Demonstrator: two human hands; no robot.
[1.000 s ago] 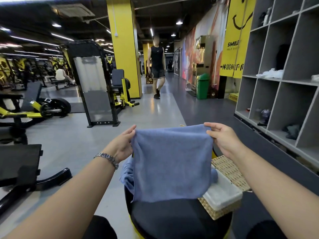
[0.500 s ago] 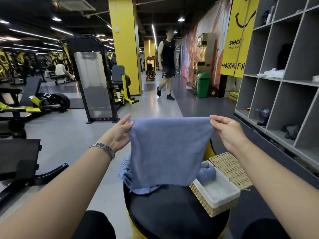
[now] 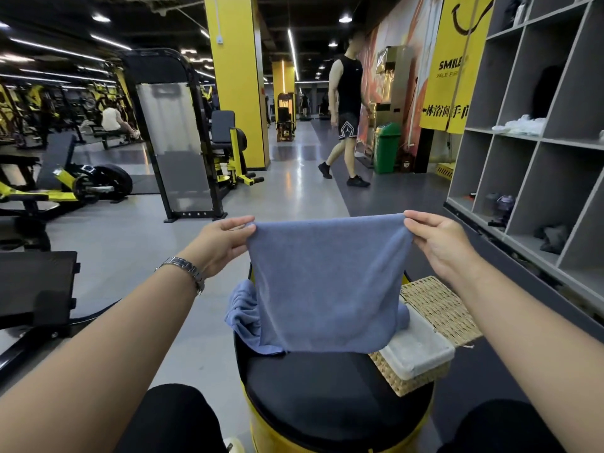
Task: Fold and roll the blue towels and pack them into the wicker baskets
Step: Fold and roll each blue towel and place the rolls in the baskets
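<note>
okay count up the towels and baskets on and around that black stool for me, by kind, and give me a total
Blue towels: 2, the held towel and the crumpled towel behind it
Wicker baskets: 2, the lined basket and the bare basket
Total: 4
</note>
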